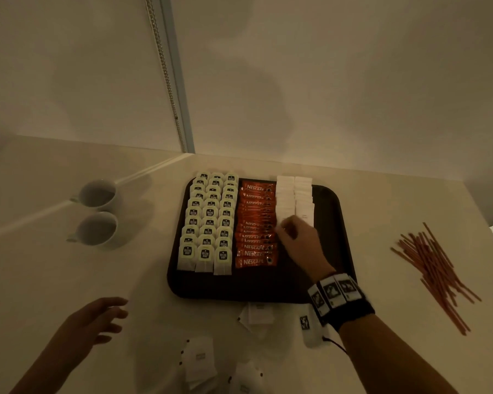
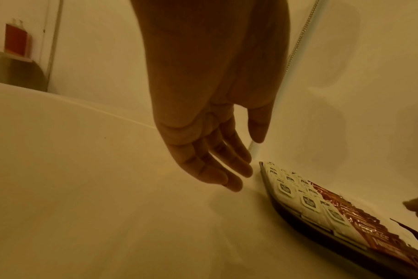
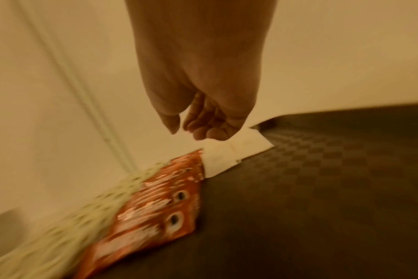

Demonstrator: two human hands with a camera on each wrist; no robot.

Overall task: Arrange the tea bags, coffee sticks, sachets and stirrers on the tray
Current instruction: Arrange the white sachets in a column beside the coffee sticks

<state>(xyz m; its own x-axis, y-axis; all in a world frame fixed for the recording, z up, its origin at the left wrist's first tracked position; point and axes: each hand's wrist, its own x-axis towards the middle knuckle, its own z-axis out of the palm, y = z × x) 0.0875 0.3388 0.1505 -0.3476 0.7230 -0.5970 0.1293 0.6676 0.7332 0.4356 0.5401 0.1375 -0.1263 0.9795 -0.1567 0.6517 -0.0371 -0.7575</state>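
A dark tray (image 1: 336,223) holds three columns of tea bags (image 1: 209,223), one column of orange coffee sticks (image 1: 256,223) and two columns of white sachets (image 1: 293,194). My right hand (image 1: 285,231) is over the tray at the near end of the left sachet column. Its curled fingers pinch a white sachet (image 3: 229,152) lying against the row. My left hand (image 1: 106,317) hovers with relaxed fingers and holds nothing, above the table at the tray's front left. Brown stirrers (image 1: 436,271) lie in a loose heap on the table right of the tray.
Loose white sachets (image 1: 258,312) lie on the table in front of the tray, with more (image 1: 199,359) near the front edge. Two white cups (image 1: 98,193) (image 1: 97,228) stand left of the tray. Walls close the corner behind. The tray's right part (image 3: 322,188) is bare.
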